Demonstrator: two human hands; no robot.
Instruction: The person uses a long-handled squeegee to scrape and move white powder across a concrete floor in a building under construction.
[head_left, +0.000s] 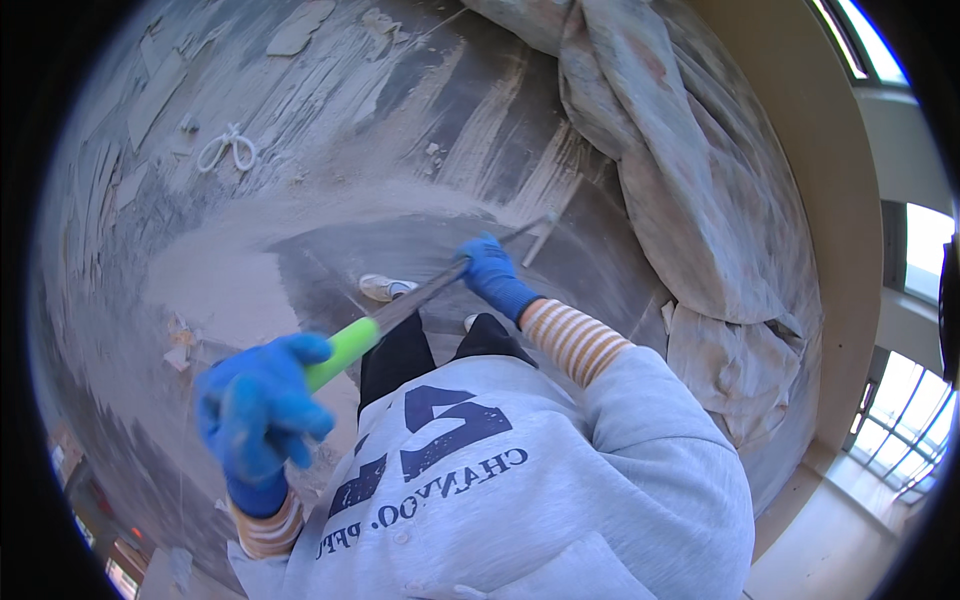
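My right hand (495, 276), in a blue work glove, is closed around the dark shaft of a long-handled floor tool (420, 298). Its narrow, pale crosswise head (541, 240) rests on the dusty floor, up and to the right of that hand. At the near end is a bright green grip (343, 354). My left hand (262, 412), also gloved in blue, is at the end of this grip, its thumb side against it and several fingers spread. Whether it grips the tool cannot be told. Pale dust (225, 292) lies left of my feet.
A crumpled, dusty sheet (675, 172) runs along the right side by the wall (840, 225). Flat pale scraps (157, 97) lie at upper left, near a looped white cord or tube (227, 150). Small debris (178, 345) is on the floor at left. My shoe (386, 287) stands beside the shaft.
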